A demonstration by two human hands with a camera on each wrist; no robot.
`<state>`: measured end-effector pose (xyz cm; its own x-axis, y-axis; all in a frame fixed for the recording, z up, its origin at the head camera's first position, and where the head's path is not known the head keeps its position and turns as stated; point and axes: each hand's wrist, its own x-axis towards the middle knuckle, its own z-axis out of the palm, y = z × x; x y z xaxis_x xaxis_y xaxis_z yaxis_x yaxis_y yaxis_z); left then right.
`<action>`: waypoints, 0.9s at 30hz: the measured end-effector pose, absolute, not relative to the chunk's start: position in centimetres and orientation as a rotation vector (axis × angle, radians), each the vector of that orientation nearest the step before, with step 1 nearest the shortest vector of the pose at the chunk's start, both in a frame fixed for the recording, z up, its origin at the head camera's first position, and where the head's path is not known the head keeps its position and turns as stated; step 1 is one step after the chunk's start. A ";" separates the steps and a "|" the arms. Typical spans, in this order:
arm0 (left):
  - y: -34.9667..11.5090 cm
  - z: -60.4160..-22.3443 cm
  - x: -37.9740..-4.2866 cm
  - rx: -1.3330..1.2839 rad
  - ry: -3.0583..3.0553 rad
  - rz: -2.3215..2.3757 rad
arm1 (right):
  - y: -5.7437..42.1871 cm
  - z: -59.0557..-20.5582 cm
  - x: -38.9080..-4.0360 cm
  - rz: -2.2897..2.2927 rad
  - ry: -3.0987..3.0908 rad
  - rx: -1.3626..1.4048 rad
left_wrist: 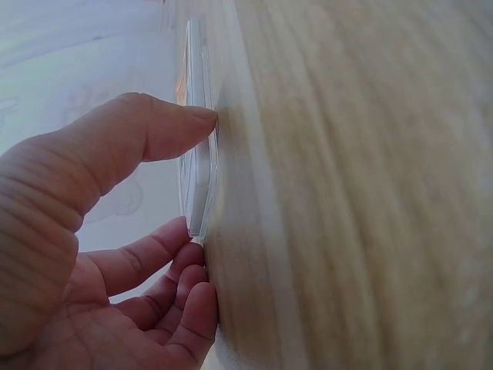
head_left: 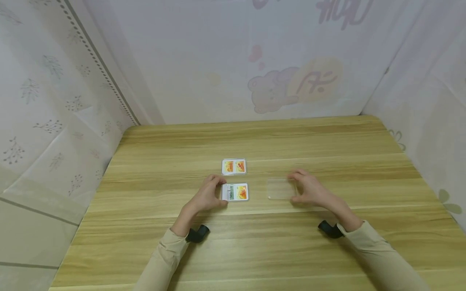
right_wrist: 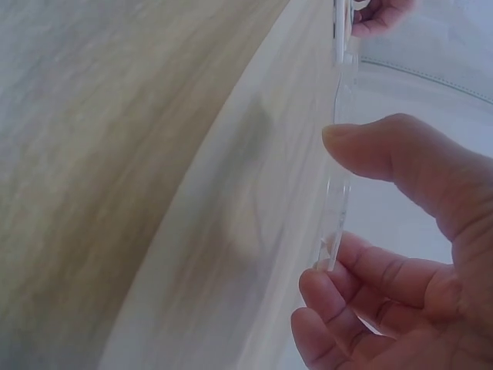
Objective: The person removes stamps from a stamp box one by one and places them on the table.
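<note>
My left hand [head_left: 208, 195] grips a flat picture card in a clear case [head_left: 235, 192] by its left end. The thumb [left_wrist: 181, 127] lies on the near long edge in the left wrist view, with the fingers at the end and far side. Two small pictures, one green and one yellow-orange, show on the card's white face. To the right, my right hand [head_left: 307, 188] holds a thin transparent plastic cover [head_left: 281, 189] between thumb and fingers. In the right wrist view the cover [right_wrist: 337, 200] is seen edge-on, close over the table.
A second cased card [head_left: 234, 166] with two orange pictures lies just behind the first on the wooden table [head_left: 327, 145]. Black curved pieces [head_left: 198, 234] sit at both wrists. Patterned curtains [head_left: 204, 60] hang behind and at the sides.
</note>
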<state>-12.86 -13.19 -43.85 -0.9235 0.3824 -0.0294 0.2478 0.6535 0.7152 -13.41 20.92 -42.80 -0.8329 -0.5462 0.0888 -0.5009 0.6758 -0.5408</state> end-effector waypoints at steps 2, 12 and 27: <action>-13.2 -43.8 -12.9 0.523 2.694 1.127 | 21.2 -42.9 -13.4 -0.868 2.805 -0.897; -13.2 -43.9 -12.8 0.530 2.700 1.126 | 22.0 -43.0 -13.4 -0.881 2.810 -0.963; -13.3 -44.1 -12.9 0.546 2.708 1.117 | 23.5 -43.0 -13.2 -0.890 2.827 -1.045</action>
<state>-12.92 -13.29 -44.05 -0.9203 0.3911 -0.0102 0.2701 0.6540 0.7067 -13.19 23.52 -43.05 -0.7789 -0.5978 0.1896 -0.5986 0.6185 -0.5089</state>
